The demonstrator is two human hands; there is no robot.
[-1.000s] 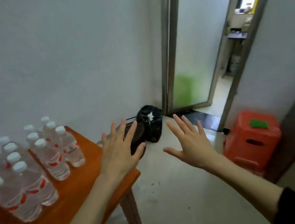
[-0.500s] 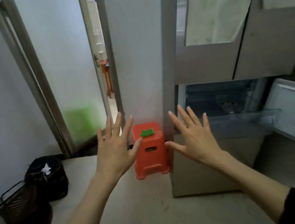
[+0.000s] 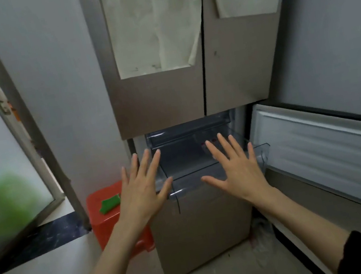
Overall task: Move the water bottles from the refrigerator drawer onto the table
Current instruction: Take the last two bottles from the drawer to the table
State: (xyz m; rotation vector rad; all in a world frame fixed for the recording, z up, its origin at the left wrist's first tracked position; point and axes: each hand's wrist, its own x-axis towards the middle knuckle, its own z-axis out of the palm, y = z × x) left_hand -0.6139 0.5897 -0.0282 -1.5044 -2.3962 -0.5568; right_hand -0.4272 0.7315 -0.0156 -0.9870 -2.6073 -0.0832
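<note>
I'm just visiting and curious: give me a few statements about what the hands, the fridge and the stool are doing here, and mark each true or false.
1. Both hands are spread open and hold nothing. True: the left hand and right hand have straight fingers.
2. The clear refrigerator drawer is pulled out. True.
3. The left hand grips a water bottle. False: no bottle is in either hand.
4. The red stool stands right of the fridge. False: it stands to the left.
5. A green object lies on the stool. True.
</note>
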